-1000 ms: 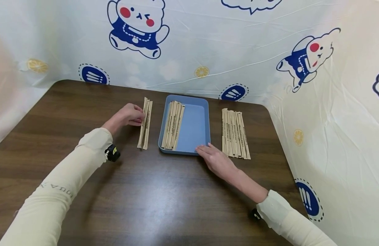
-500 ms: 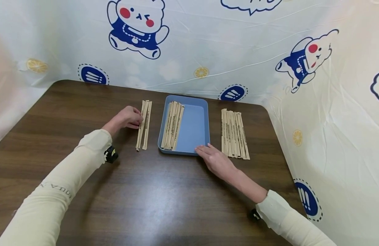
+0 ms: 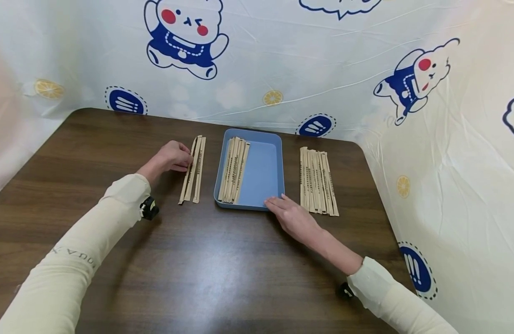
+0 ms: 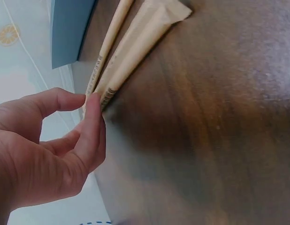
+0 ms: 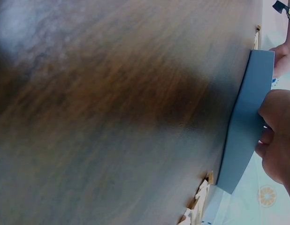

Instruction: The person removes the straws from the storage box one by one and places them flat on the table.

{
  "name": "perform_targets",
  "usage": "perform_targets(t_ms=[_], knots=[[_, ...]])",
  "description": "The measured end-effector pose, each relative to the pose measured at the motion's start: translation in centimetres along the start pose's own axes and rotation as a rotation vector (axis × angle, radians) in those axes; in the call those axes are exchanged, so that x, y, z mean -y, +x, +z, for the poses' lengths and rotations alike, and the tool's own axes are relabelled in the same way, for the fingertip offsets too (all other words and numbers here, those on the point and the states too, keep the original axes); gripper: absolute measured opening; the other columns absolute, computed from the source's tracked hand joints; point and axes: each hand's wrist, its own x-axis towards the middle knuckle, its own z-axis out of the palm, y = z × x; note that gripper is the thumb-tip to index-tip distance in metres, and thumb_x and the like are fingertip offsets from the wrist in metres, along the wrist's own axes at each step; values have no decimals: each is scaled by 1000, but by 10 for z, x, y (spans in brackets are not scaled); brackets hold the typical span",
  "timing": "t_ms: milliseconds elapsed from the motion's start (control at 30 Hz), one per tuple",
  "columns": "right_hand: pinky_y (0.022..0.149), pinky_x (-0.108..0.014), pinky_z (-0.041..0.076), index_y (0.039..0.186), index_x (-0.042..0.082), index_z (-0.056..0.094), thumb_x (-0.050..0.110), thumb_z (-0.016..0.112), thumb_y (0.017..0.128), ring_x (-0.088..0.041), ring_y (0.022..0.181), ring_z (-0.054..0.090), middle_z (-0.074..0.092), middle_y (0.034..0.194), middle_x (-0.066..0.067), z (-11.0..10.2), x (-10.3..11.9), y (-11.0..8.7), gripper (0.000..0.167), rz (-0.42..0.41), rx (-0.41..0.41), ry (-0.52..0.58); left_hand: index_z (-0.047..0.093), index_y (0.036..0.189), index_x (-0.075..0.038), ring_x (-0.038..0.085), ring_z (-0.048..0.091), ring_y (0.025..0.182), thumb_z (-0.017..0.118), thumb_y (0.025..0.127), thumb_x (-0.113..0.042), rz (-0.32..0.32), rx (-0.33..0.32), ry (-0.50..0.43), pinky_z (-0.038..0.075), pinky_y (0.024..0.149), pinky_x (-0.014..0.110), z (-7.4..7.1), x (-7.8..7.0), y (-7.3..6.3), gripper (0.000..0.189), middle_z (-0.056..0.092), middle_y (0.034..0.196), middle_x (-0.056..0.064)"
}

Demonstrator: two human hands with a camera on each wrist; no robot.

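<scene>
In the head view my left hand (image 3: 173,156) is at the left group of paper-wrapped sticks. It pinches the leftmost wrapped stick (image 3: 183,192) between thumb and fingers, and two more wrapped sticks (image 3: 199,178) lie just right of it. The left wrist view shows the fingertips (image 4: 92,101) on the paper sleeve, with another wrapped stick (image 4: 107,44) alongside. My right hand (image 3: 292,215) holds the near right corner of a blue tray (image 3: 263,176). Several wrapped sticks (image 3: 233,171) lie in the tray's left half. In the right wrist view the hand covers part of the tray's rim.
Another bundle of several wrapped sticks (image 3: 317,183) lies on the brown wooden table (image 3: 223,269), right of the tray. A printed white curtain (image 3: 257,60) hangs behind the table and along its right side.
The left hand has shifted slightly left. The sticks beside it have spread from two visible to three, the leftmost now slanting outward. The right hand and tray have stayed put.
</scene>
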Motion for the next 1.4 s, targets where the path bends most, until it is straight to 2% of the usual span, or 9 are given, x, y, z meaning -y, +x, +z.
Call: perform_targets(t_ms=[300,467,733,767,867,933,1000,1200,1400], knots=[[105,-45,45,125,-3,67,-6,68,91,-26,116,63,67,123,-17,-1,1,0,35,-1,-3,7,39,139,13,32,60,105,54,101,-8,33,64,10,57,89,37,8,-23,-6,45,50,127,29],[104,-46,46,125,-3,66,-6,68,90,-27,116,63,67,123,-17,-1,1,0,35,-6,-10,11,40,140,12,34,60,107,54,100,-6,58,93,-2,55,92,39,19,-42,-10,46,50,129,29],[104,-46,46,125,-2,67,-7,66,92,-26,116,63,67,123,-16,0,1,0,34,3,-10,12,38,144,12,42,54,122,54,101,-6,95,175,-27,53,97,41,42,-63,-11,50,50,134,32],[104,-46,46,125,-2,67,-7,66,92,-26,116,63,67,123,-16,0,0,0,33,4,-8,12,38,144,12,41,54,122,55,101,-6,101,182,-28,53,96,41,45,-65,-11,50,51,133,31],[104,-46,46,125,-3,67,-7,66,92,-26,116,63,67,123,-16,1,0,0,33,4,-12,15,42,140,11,31,64,100,56,99,-5,120,193,-20,54,95,43,53,-70,-12,47,58,114,23],[104,-46,46,125,-3,67,-7,66,92,-26,116,63,67,124,-16,1,1,0,33,6,-12,18,45,136,10,22,64,84,59,97,-5,124,190,-18,55,92,42,58,-74,-11,44,57,101,16],[105,-46,45,125,-3,67,-7,66,91,-26,116,63,66,124,-16,0,1,0,34,8,-9,20,44,136,9,14,59,74,60,97,-4,124,198,-16,55,92,42,64,-77,-10,44,53,97,12],[104,-47,46,125,-3,66,-7,68,90,-27,116,63,66,125,-16,0,1,-1,36,11,-15,31,38,146,8,15,61,77,62,95,-5,118,224,3,55,93,42,88,-84,-7,57,52,118,17],[104,-46,46,125,-2,67,-6,68,91,-26,116,63,66,124,-15,-1,2,0,34,8,-14,12,44,140,10,19,61,77,65,93,-3,127,223,28,56,91,42,105,-83,-2,54,53,110,16]])
